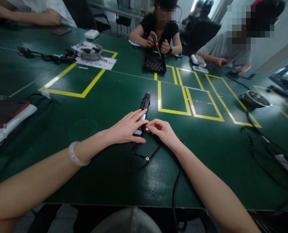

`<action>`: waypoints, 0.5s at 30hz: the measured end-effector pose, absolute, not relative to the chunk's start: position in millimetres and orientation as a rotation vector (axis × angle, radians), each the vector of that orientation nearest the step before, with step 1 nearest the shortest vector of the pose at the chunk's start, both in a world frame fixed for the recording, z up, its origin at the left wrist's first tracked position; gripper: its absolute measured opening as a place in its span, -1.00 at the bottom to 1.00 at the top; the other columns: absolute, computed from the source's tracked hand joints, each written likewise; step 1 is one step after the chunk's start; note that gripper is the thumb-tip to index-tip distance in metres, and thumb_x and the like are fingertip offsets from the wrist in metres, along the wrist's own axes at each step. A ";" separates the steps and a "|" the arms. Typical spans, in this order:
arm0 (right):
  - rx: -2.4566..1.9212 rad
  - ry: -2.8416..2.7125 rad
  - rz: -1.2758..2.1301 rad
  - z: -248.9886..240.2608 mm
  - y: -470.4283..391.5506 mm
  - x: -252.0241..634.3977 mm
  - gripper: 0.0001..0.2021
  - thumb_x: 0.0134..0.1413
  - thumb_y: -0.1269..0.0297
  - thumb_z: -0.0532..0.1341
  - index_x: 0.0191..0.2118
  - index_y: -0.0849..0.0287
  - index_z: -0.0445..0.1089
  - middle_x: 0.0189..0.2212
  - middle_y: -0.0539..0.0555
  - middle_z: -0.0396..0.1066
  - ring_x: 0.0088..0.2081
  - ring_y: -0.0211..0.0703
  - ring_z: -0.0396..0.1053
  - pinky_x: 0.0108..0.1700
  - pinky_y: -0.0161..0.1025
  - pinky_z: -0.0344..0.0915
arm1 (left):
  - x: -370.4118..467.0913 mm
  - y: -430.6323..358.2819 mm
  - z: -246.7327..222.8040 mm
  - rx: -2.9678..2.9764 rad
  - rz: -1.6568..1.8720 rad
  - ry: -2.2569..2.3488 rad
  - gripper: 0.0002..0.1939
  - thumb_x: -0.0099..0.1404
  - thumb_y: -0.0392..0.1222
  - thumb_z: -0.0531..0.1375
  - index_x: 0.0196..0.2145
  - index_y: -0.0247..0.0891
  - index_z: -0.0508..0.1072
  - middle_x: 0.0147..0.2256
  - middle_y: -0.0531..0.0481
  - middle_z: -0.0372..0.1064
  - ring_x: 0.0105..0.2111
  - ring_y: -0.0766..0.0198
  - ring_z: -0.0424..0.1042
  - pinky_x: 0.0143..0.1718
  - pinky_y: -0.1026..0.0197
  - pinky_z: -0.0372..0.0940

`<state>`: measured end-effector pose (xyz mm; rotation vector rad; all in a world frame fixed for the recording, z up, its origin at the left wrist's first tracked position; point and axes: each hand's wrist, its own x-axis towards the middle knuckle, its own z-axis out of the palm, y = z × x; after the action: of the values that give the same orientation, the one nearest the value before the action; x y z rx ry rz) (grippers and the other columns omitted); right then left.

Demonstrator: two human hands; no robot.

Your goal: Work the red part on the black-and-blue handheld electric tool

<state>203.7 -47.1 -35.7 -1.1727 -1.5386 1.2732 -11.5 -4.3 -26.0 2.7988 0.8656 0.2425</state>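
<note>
A black electric screwdriver (145, 103) lies on the green table, its thin bit pointing away from me. My left hand (125, 127) rests across its body, fingers stretched out and spread, the thumb near the rear end. Close beside it, my right hand (162, 131) has thumb and forefinger pinched together at the screwdriver's side. A small red and white bit shows at those fingertips, too small to name. From the rear a black cable (131, 163) loops toward me over the table.
Yellow tape outlines (174, 112) mark the green table (97, 181). Opposite, a person holds a red-handled screwdriver (156, 43) above a black tray (155, 63). Metal bowls (91, 55) (257, 98) stand left and right. Cables (262, 142) lie at right; a dark, white-edged object (12, 126) sits left.
</note>
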 end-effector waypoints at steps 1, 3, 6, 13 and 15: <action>-1.181 -1.537 1.267 -36.0 -47.3 203.4 -0.78 0.03 0.12 0.29 -0.32 0.18 0.42 -0.44 0.00 0.44 -0.44 -0.28 0.31 -0.33 -0.28 0.25 | -10.0 -5.2 -25.8 2.810 0.239 0.879 -0.25 0.24 0.30 0.22 0.23 -0.19 0.29 0.45 -0.25 -0.32 0.43 -0.11 -0.23 0.36 -0.19 -0.11; -1.201 -1.527 1.243 -37.3 -47.5 202.8 -0.79 0.03 0.14 0.30 -0.33 0.17 0.38 -0.47 -0.02 0.40 -0.46 -0.29 0.28 -0.36 -0.29 0.23 | -6.7 -7.9 -25.6 2.825 0.231 0.917 -0.26 0.25 0.33 0.20 0.21 -0.20 0.31 0.44 -0.27 -0.28 0.42 -0.12 -0.20 0.35 -0.24 -0.15; -1.244 -1.527 1.196 -39.3 -47.6 202.1 -0.82 0.03 0.18 0.29 -0.35 0.16 0.33 -0.49 -0.03 0.38 -0.48 -0.30 0.25 -0.39 -0.30 0.20 | -3.4 -12.0 -26.4 2.824 0.253 0.973 -0.30 0.26 0.34 0.18 0.16 -0.19 0.35 0.44 -0.25 -0.26 0.42 -0.15 -0.18 0.34 -0.31 -0.21; -1.302 -1.564 1.128 -40.5 -47.5 200.1 -0.87 0.02 0.23 0.25 -0.38 0.15 0.32 -0.53 -0.06 0.34 -0.50 -0.30 0.25 -0.40 -0.30 0.18 | 2.3 -24.0 -28.2 2.796 0.320 1.085 -0.30 0.27 0.36 0.14 0.14 -0.21 0.36 0.43 -0.30 -0.23 0.41 -0.17 -0.18 0.33 -0.35 -0.21; -1.326 -1.582 1.105 -39.9 -48.3 199.8 -0.88 0.02 0.24 0.25 -0.39 0.14 0.31 -0.54 -0.07 0.33 -0.51 -0.29 0.24 -0.41 -0.29 0.17 | 3.7 -27.1 -28.1 2.786 0.335 1.106 -0.30 0.27 0.37 0.13 0.14 -0.21 0.36 0.43 -0.31 -0.21 0.41 -0.17 -0.18 0.33 -0.36 -0.21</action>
<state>199.8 -48.3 -39.9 -1.3258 -1.5821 1.1046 3.7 -27.1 -28.1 2.7861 1.1055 0.3350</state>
